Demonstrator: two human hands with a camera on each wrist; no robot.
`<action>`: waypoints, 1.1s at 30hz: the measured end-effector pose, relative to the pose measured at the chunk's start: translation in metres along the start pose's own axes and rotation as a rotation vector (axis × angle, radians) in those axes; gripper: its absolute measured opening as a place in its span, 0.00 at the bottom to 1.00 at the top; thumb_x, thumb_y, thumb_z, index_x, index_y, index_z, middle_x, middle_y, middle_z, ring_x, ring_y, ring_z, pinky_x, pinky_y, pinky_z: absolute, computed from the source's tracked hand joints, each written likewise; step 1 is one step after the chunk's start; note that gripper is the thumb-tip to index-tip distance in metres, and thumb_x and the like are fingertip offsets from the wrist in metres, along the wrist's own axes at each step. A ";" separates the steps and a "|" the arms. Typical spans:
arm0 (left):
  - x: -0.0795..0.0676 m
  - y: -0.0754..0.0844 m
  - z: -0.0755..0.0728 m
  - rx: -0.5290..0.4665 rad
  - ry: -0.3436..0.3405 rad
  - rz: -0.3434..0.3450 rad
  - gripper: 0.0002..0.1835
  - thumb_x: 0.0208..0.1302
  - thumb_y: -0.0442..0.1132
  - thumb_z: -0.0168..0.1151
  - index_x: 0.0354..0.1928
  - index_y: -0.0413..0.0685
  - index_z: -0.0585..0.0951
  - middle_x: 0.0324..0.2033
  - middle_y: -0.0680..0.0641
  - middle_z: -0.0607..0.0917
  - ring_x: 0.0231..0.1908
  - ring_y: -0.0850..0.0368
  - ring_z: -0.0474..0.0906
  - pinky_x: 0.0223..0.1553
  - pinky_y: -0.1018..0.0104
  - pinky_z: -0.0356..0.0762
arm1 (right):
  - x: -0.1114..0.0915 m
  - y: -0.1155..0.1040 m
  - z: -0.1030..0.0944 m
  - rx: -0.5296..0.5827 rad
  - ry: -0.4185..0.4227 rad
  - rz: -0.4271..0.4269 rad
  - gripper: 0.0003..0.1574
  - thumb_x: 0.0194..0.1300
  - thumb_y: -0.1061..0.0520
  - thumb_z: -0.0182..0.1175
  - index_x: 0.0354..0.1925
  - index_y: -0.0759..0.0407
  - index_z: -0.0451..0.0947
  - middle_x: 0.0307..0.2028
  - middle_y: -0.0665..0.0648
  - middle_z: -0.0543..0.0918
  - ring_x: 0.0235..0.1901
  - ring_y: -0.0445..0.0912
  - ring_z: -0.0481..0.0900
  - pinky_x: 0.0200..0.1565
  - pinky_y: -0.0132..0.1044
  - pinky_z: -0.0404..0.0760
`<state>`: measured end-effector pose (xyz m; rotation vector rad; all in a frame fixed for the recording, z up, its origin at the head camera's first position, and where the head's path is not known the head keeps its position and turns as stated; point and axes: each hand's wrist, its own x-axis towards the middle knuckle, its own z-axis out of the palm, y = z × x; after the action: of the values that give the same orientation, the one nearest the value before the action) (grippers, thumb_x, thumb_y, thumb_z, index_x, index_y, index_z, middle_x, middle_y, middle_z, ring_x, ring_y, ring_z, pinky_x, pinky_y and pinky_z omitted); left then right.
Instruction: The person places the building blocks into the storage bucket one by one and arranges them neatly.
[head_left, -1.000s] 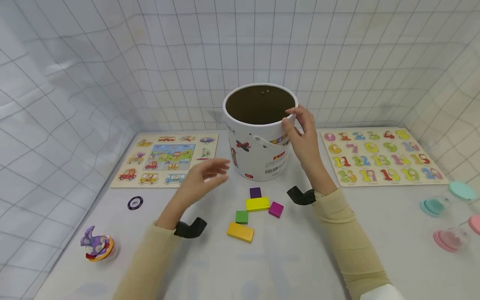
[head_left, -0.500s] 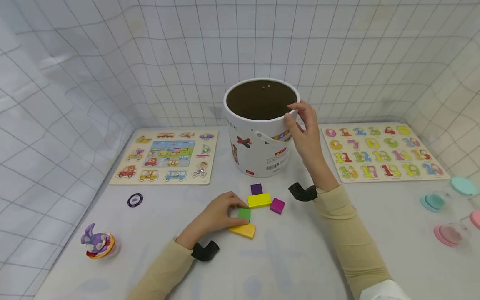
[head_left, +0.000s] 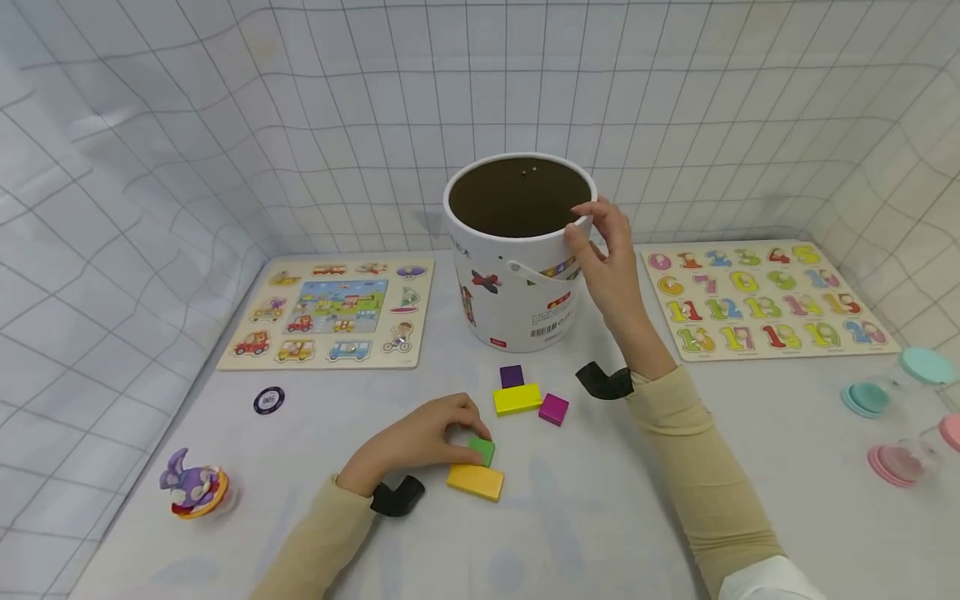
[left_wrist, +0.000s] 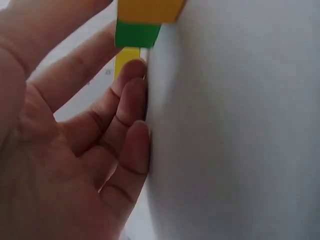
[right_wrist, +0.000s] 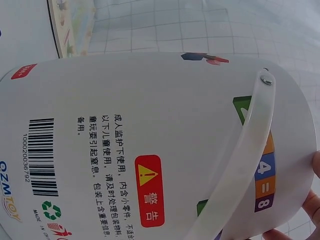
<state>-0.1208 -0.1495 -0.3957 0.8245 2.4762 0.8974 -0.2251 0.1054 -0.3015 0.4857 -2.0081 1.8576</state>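
Note:
A small green block is pinched between the thumb and fingers of my left hand, low over the table. An orange block lies right beside it, on the near side. In the left wrist view the green block and orange block show at the top, with the other fingers resting along the white surface. My right hand grips the rim of a white bucket, thumb outside, fingertips over the inner edge. The right wrist view shows the bucket's printed wall and white handle.
Between bucket and left hand lie a yellow block, a purple block and a magenta block. Puzzle boards flank the bucket. A poker chip and purple rabbit toy sit left; teal and pink domed items right.
My left hand came down from beside the bucket to the green block and took hold of it. Green and orange blocks shifted slightly toward me and left. The right hand stays on the rim.

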 end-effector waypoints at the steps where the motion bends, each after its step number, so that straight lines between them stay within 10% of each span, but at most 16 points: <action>1: 0.000 -0.001 -0.001 -0.006 0.002 0.000 0.09 0.50 0.50 0.65 0.36 0.64 0.81 0.35 0.63 0.72 0.39 0.65 0.68 0.45 0.68 0.69 | 0.001 0.002 0.000 -0.001 0.001 -0.005 0.19 0.63 0.55 0.53 0.52 0.57 0.65 0.64 0.50 0.53 0.63 0.46 0.53 0.59 0.46 0.59; 13: -0.005 -0.002 -0.008 0.002 -0.007 -0.009 0.13 0.47 0.50 0.67 0.38 0.63 0.80 0.37 0.62 0.72 0.42 0.64 0.67 0.48 0.67 0.68 | -0.002 -0.003 0.001 -0.012 0.003 0.003 0.19 0.64 0.55 0.52 0.52 0.59 0.64 0.64 0.51 0.53 0.63 0.46 0.53 0.59 0.46 0.59; 21: -0.003 -0.014 -0.009 0.036 0.159 -0.045 0.15 0.48 0.53 0.65 0.39 0.62 0.80 0.34 0.61 0.74 0.36 0.65 0.68 0.41 0.68 0.70 | 0.001 0.003 0.000 0.003 0.003 0.000 0.19 0.63 0.56 0.52 0.52 0.58 0.64 0.64 0.50 0.52 0.63 0.45 0.53 0.59 0.45 0.60; 33: -0.003 -0.015 -0.013 0.065 0.233 -0.034 0.17 0.50 0.45 0.66 0.44 0.58 0.78 0.36 0.62 0.75 0.38 0.64 0.70 0.44 0.67 0.71 | 0.001 0.004 0.001 -0.013 0.013 -0.017 0.20 0.63 0.53 0.54 0.51 0.57 0.65 0.64 0.50 0.53 0.63 0.44 0.55 0.59 0.46 0.59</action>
<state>-0.1308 -0.1667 -0.3958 0.7329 2.7247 0.9535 -0.2280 0.1044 -0.3045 0.4842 -1.9997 1.8323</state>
